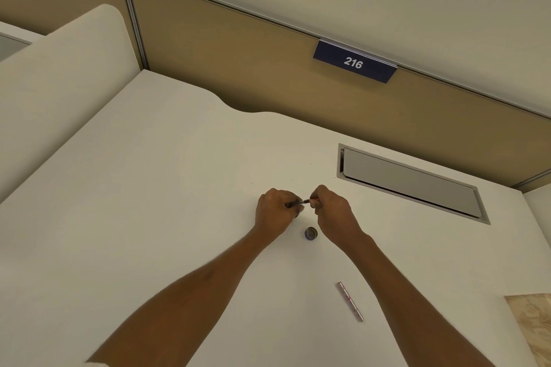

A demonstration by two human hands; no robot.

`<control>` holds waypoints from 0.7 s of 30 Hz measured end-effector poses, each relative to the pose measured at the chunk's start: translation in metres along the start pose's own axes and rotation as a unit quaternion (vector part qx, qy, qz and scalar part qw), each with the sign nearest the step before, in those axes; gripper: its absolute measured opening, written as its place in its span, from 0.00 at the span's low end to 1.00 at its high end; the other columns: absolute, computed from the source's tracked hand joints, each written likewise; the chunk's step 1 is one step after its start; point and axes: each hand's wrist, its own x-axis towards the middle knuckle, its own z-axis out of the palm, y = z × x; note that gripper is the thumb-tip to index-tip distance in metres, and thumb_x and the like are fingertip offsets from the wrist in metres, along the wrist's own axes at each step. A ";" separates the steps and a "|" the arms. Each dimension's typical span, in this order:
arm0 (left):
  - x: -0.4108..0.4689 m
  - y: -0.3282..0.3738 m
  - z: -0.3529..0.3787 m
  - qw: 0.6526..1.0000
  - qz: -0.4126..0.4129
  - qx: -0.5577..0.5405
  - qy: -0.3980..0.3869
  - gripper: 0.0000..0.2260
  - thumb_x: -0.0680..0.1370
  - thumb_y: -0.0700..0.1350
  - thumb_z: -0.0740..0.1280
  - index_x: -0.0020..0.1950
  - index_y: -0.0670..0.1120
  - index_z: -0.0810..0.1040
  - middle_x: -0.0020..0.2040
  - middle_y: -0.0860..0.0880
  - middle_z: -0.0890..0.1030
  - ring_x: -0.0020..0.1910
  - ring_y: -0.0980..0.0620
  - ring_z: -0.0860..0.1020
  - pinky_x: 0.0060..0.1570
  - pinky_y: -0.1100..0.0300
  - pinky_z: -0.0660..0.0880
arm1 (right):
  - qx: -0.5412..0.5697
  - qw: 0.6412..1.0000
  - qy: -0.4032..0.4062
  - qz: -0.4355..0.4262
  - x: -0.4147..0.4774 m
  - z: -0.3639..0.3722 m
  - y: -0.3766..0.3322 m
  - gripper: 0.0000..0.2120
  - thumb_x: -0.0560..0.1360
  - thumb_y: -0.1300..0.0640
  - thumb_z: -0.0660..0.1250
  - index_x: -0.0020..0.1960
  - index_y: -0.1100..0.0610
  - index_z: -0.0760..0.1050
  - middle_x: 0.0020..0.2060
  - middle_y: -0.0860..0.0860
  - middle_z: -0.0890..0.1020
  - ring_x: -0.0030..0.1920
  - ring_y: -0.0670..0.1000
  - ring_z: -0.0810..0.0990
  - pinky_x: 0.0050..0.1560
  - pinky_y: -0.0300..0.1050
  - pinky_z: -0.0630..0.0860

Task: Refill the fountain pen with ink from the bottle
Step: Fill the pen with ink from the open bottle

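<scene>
Left hand [275, 211] and right hand [331, 211] are raised just above the table [179, 188], fingers curled, each pinching one end of a thin dark fountain pen part [298, 203] held level between them. The ink bottle [311, 233] stands on the table just below the hands, between the wrists. A pink pen barrel [350, 302] lies near the right forearm. Grey hatch [411, 182] beyond. Sign "216" [354, 62] hangs on the partition.
</scene>
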 end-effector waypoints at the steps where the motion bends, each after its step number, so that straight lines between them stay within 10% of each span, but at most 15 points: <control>1: 0.000 0.000 -0.001 1.000 -0.008 -0.011 -0.007 0.01 0.68 0.44 0.72 0.37 0.47 0.82 0.31 0.51 0.81 0.34 0.53 0.76 0.35 0.58 0.73 | 0.005 1.000 0.002 -0.001 0.001 0.000 0.000 0.04 0.77 0.65 0.57 0.45 0.60 0.70 0.36 0.55 0.79 0.36 0.56 0.75 0.39 0.54 0.75; 21: 0.005 -0.001 -0.004 0.999 -0.015 -0.028 -0.039 0.04 0.69 0.46 0.72 0.35 0.47 0.82 0.30 0.50 0.81 0.33 0.52 0.77 0.37 0.53 0.75 | -0.052 0.997 0.009 -0.049 0.004 -0.007 0.005 0.06 0.78 0.60 0.60 0.51 0.58 0.76 0.43 0.53 0.81 0.43 0.54 0.78 0.44 0.47 0.75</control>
